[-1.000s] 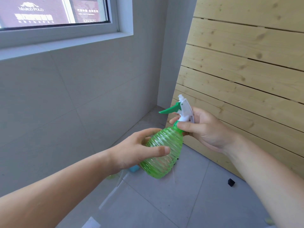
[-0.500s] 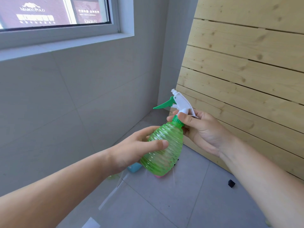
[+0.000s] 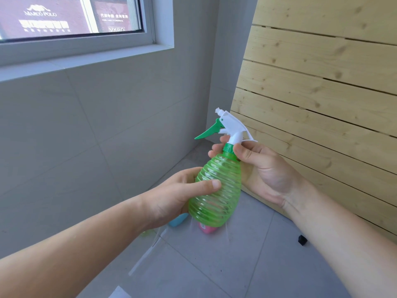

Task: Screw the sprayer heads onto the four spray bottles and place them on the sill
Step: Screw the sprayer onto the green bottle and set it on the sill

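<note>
My left hand (image 3: 171,198) wraps the belly of the green bottle (image 3: 217,190), thumb across its front. My right hand (image 3: 264,168) pinches its collar, just under the sprayer head (image 3: 229,125). The sill (image 3: 86,59) lies well above and beyond the bottle.

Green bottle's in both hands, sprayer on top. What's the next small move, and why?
Probably a tightening twist of the green collar: the right hand pinches it while the left hand grips the green bottle. Whether the sprayer head is fully tight cannot be seen; the sill comes after.
</note>
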`<state>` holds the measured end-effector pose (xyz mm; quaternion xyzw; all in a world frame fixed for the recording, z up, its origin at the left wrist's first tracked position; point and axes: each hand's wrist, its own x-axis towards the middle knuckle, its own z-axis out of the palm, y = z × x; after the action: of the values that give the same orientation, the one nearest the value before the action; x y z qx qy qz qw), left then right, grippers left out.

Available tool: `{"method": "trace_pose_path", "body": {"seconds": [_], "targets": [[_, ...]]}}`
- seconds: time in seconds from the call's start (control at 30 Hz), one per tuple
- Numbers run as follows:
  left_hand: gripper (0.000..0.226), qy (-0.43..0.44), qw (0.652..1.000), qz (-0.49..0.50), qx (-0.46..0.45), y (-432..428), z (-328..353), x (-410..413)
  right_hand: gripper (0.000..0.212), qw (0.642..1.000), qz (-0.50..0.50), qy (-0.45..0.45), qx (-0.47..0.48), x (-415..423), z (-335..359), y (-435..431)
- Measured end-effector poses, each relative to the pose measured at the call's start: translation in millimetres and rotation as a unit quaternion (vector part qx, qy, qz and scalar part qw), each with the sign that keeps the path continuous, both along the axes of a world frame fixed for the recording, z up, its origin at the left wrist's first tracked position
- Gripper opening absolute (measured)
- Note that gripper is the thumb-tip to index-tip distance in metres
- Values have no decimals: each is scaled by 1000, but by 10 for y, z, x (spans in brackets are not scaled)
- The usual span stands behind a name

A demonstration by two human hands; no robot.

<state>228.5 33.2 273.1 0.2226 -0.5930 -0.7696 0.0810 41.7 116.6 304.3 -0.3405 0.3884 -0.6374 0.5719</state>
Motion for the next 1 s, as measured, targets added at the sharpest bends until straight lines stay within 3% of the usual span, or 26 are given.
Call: {"method": "trace_pose_path", "body": {"seconds": [0.4,0.57,0.7,0.8,1.0], "targets": [[56,-10,997,50,-52,-20,-84,-10,24,993,-91,64,41,97,-79,-131],[58,-33,994,75,-72,-118,-42,-3,36,992,-102,67,38,58,-123,-205],[60,-20,985,151,-80,-327,60,25,47,982,-99,162,11,106,-77,-330],[61,6,972,215,-90,-565,161,27,41,966,-77,248,9,221,-6,-513],[28,45,955,280,-88,-1175,479,-60,62,916,-54,397,-37,308,249,-1197]]}}
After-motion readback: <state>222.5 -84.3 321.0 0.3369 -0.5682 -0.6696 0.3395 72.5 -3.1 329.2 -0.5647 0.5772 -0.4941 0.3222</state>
